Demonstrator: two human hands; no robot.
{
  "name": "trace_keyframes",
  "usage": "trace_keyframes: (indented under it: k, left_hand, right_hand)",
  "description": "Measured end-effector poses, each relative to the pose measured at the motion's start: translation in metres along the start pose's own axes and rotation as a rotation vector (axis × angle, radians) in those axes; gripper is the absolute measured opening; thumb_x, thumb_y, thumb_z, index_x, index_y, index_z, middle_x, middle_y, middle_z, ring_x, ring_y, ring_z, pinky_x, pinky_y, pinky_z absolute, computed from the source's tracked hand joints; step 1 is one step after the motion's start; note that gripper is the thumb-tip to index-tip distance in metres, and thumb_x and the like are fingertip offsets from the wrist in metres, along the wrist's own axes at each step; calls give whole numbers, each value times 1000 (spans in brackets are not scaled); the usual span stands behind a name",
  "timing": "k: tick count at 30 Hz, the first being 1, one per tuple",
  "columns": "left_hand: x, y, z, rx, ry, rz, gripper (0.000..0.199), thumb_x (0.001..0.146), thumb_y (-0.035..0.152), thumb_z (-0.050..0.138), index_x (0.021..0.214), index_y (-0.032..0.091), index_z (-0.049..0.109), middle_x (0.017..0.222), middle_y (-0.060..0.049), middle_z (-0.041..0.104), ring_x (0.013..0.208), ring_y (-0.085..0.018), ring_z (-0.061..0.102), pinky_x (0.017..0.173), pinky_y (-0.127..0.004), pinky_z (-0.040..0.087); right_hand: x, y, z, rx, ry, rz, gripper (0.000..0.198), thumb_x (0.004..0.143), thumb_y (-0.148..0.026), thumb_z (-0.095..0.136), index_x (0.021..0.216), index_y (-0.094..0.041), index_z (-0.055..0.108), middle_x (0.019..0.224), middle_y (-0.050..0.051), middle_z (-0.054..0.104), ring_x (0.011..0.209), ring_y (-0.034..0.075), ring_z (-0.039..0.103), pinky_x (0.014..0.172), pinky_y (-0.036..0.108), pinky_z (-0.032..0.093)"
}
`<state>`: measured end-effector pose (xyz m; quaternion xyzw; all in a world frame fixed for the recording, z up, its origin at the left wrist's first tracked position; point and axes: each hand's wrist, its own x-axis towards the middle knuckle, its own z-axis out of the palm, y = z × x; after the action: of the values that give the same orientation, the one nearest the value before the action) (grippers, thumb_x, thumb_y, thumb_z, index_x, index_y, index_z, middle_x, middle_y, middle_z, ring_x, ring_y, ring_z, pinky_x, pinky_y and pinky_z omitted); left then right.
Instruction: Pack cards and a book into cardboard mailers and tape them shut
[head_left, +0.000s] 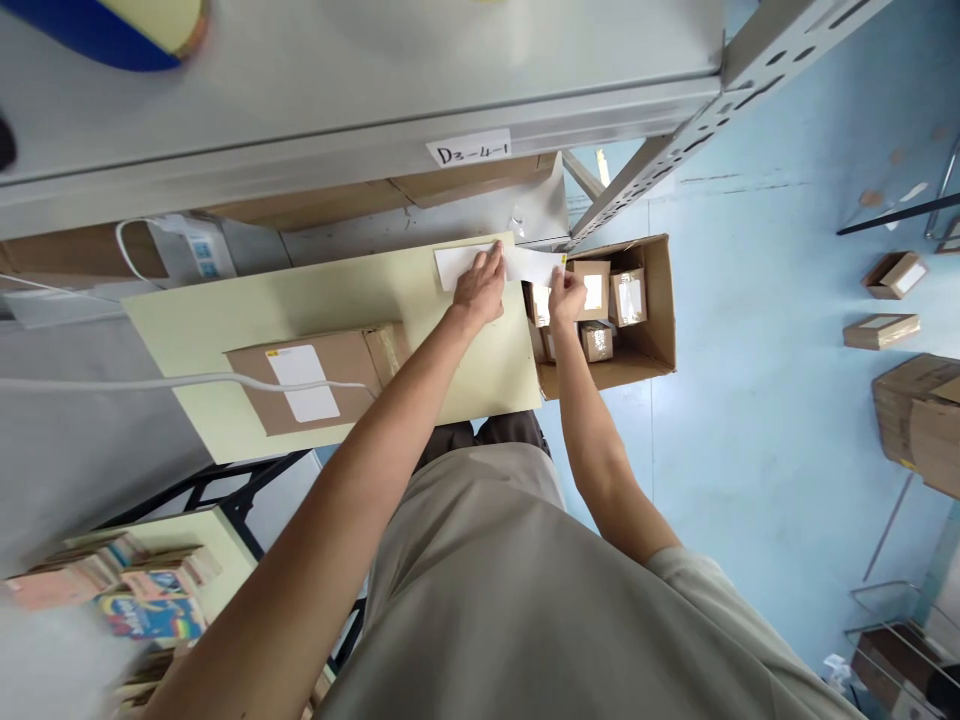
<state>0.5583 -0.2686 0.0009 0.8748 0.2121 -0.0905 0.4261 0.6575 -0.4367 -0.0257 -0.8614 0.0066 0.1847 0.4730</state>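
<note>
A white paper label strip [455, 265] with a small yellow mark at its right end lies across the right part of the pale yellow board [337, 275]. My left hand [482, 287] rests on this strip, fingers stretched forward over the paper. At the right end, beyond the board's edge, my right hand [566, 297] pinches the strip between thumb and finger and holds that end raised. Below it stands an open cardboard box [660, 310] with several small brown cartons inside. On the board's left half sits a taped brown carton [345, 365] bearing a white label.
Above the board runs a grey metal shelf [360, 90] with a handwritten tag [469, 149]. A white cable [150, 384] crosses over the carton. Stacked books [154, 590] lie at lower left. Cartons [911, 410] stand on the blue floor [750, 400] at right.
</note>
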Motion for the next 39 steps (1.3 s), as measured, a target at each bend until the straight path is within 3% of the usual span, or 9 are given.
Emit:
trace_keyframes:
  k: [4, 10, 13, 15, 17, 19, 22, 29, 39]
  left_hand:
    - [5, -3, 0, 57, -46, -20, 96, 89, 40, 89, 171, 10, 52, 188, -25, 36, 172, -52, 34, 130, -65, 52]
    - [-7, -3, 0, -37, -10, -58, 79, 91, 33, 83, 163, 9, 63, 185, -25, 42, 175, -45, 37, 145, -59, 33]
    - [-57, 8, 8, -173, 48, -105, 54, 97, 36, 78, 146, 14, 77, 173, -21, 61, 168, -40, 51, 144, -58, 35]
    - [-106, 21, 12, -338, 83, -135, 39, 104, 47, 72, 128, 18, 83, 152, -20, 77, 149, -38, 70, 133, -60, 51]
    - [-157, 36, 9, -568, 129, -179, 45, 103, 64, 72, 111, 21, 85, 131, -18, 86, 126, -36, 82, 116, -57, 65]
    - [-199, 54, -3, -751, 177, -235, 53, 95, 75, 80, 97, 22, 82, 125, -18, 87, 115, -34, 85, 101, -51, 70]
    - [-243, 77, -32, -935, 170, -278, 52, 88, 70, 90, 102, 20, 81, 122, -17, 88, 100, -28, 85, 90, -43, 70]
    - [-292, 94, -77, -1020, 277, -253, 36, 83, 50, 94, 90, 18, 81, 90, -10, 85, 73, -19, 76, 67, -32, 63]
    - [-334, 65, -111, -952, 329, -175, 29, 80, 43, 93, 79, 18, 77, 78, -7, 79, 71, -20, 76, 56, -26, 58]
  right_hand:
    - [-16, 0, -28, 107, 181, 186, 53, 108, -68, 57, 77, -26, 58, 79, 5, 72, 89, 26, 71, 87, 39, 63]
    - [-68, -25, -68, 274, 63, 50, 57, 104, -79, 58, 87, -25, 63, 87, 3, 70, 90, 22, 70, 83, 37, 65]
    - [-100, -45, -78, 307, 22, -2, 60, 104, -83, 57, 84, -27, 59, 81, 1, 63, 81, 19, 66, 78, 34, 65]
    - [-119, -58, -84, 354, -45, 3, 61, 102, -84, 61, 79, -27, 54, 78, -1, 59, 76, 17, 64, 73, 33, 64]
    - [-135, -67, -90, 407, -113, 35, 64, 99, -84, 67, 75, -28, 50, 75, -2, 56, 72, 16, 61, 68, 31, 63]
    - [-148, -74, -95, 444, -182, 77, 66, 96, -84, 73, 72, -28, 47, 73, -3, 54, 68, 14, 59, 64, 29, 62]
    - [-163, -85, -99, 486, -276, 121, 68, 90, -83, 81, 70, -27, 47, 71, -4, 52, 65, 12, 57, 59, 26, 60]
    - [-194, -106, -94, 510, -424, 105, 63, 91, -76, 87, 70, -27, 54, 71, -4, 53, 68, 12, 61, 55, 23, 59]
    - [-240, -131, -69, 438, -475, -32, 57, 95, -77, 82, 76, -26, 64, 72, -5, 51, 69, 10, 62, 55, 21, 58]
